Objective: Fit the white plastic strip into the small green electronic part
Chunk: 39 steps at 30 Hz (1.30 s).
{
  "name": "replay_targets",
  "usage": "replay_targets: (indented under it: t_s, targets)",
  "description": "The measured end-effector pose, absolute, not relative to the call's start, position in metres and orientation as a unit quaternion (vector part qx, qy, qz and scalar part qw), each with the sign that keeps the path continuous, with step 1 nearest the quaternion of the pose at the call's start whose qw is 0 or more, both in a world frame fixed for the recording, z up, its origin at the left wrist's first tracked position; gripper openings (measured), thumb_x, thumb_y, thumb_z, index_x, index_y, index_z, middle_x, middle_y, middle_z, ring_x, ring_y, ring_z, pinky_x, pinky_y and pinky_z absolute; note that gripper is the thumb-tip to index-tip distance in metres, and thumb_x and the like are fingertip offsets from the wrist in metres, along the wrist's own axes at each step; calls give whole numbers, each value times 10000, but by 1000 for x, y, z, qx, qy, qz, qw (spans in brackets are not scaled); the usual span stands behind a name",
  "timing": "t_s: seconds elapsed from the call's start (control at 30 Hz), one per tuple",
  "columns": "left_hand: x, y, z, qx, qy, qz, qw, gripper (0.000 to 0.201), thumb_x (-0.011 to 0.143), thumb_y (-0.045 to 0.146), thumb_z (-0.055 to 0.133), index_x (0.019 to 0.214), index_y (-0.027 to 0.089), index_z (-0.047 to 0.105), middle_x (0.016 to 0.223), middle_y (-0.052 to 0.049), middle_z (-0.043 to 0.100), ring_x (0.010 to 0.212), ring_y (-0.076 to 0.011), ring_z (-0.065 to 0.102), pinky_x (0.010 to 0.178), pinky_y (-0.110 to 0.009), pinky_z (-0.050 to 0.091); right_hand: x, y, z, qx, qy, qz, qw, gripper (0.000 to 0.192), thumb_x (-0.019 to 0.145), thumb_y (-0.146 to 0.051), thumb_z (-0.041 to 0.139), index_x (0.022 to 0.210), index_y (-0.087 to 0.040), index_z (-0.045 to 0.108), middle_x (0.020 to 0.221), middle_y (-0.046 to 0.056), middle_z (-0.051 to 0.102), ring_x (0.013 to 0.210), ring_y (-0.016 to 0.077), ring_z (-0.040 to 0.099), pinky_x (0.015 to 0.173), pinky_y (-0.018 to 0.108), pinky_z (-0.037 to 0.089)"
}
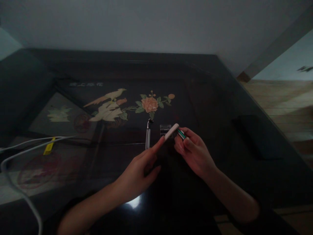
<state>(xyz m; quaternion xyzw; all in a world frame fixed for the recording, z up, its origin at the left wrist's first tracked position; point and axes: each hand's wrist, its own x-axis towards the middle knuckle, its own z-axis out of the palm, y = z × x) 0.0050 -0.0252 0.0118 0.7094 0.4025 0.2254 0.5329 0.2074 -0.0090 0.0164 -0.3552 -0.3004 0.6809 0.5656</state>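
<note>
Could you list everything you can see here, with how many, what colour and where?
table: one, glossy black with inlaid bird and flower picture, fills the view
white cap: one, white, at the left hand's fingertips
pen body: one, green and white, in the right hand
handled tool: one, dark with pale edge, lying on the table beyond the hands; too dim to identify
small clear block: one, see-through, beside that tool
cable: one, white, looping at the left edge
yellow tag: one, on the cable
left hand: one, pinching the cap
right hand: one, gripping the pen body
</note>
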Motion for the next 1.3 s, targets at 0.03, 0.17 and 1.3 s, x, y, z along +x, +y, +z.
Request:
replay_targets:
  t_s: [0.03, 0.17, 1.3]
  targets:
    - [5, -25, 12, 711, 398, 224, 534, 806, 862, 81, 511, 1558, 340, 197, 792, 52, 430, 636, -94, 388, 563, -190, 378, 207, -9, 16, -359, -300, 679, 566, 341, 689, -388, 857, 912, -199, 682, 577, -66, 488, 501, 74, 338, 480, 248, 233]
    - [5, -28, 15, 720, 369, 228, 542, 812, 870, 84, 526, 1553, 371, 195, 805, 54, 429, 632, -89, 383, 550, -180, 369, 208, -8, 17, -380, -294, 669, 567, 349, 678, -382, 859, 923, -197, 691, 595, -71, 476, 494, 67, 332, 461, 236, 270]
    - [7, -29, 19, 712, 356, 237, 557, 755, 877, 98, 513, 1549, 323, 251, 821, 41, 479, 626, -92, 380, 560, -192, 387, 208, -8, 20, -384, -289, 673, 562, 390, 672, -409, 853, 982, -209, 724, 603, -63, 472, 513, 81, 343, 460, 236, 299]
